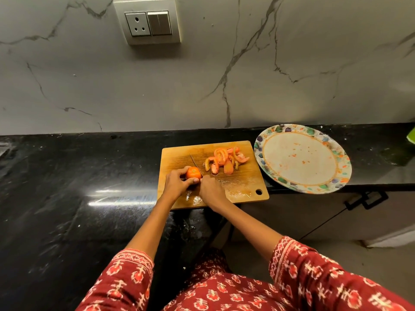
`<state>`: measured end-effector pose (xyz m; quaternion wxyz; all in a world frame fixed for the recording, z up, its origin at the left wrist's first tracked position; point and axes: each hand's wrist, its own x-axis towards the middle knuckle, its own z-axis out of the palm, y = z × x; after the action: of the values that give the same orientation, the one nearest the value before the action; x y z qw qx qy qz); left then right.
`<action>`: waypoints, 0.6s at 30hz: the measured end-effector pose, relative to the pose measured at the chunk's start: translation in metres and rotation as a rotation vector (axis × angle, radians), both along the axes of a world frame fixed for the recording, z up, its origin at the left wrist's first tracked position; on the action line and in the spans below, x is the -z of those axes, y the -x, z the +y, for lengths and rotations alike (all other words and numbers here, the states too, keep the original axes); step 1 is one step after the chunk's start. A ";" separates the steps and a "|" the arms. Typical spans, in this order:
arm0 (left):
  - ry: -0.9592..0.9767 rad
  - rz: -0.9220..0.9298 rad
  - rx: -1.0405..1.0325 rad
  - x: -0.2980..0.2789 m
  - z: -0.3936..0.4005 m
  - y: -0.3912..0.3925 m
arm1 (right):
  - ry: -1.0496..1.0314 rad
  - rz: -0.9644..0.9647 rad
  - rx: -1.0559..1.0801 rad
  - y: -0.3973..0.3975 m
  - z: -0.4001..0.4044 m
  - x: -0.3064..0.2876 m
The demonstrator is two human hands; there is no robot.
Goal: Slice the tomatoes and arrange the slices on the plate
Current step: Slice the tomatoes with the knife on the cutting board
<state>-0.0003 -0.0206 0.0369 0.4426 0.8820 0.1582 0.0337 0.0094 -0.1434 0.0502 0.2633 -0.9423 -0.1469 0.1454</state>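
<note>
Holding a whole tomato steady on the wooden cutting board, left hand fingers curling round it. Gripping a knife in the right hand, fingers wrapping the handle, blade lying against the tomato's right side. Tomato slices piling on the board's far right. Patterned plate sitting just beside the board on the black counter.

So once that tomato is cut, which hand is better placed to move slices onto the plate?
Probably the right hand: the slices and plate lie on its side, though it grips the knife now. The left hand holds the tomato, farther away.
</note>
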 end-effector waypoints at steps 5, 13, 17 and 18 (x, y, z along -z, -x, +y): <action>0.005 0.001 -0.011 0.002 0.001 0.001 | 0.027 -0.014 -0.014 0.010 -0.011 0.008; 0.010 -0.013 -0.015 0.002 0.000 0.003 | 0.013 0.018 -0.024 0.003 -0.005 0.009; 0.026 -0.043 -0.033 0.004 0.001 0.004 | 0.061 0.021 -0.049 0.004 -0.007 0.006; 0.029 -0.042 -0.040 0.004 0.001 0.004 | 0.068 0.031 -0.047 0.001 -0.005 0.003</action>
<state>-0.0047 -0.0200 0.0332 0.4577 0.8713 0.1669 0.0589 0.0080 -0.1481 0.0476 0.2299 -0.9446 -0.1599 0.1712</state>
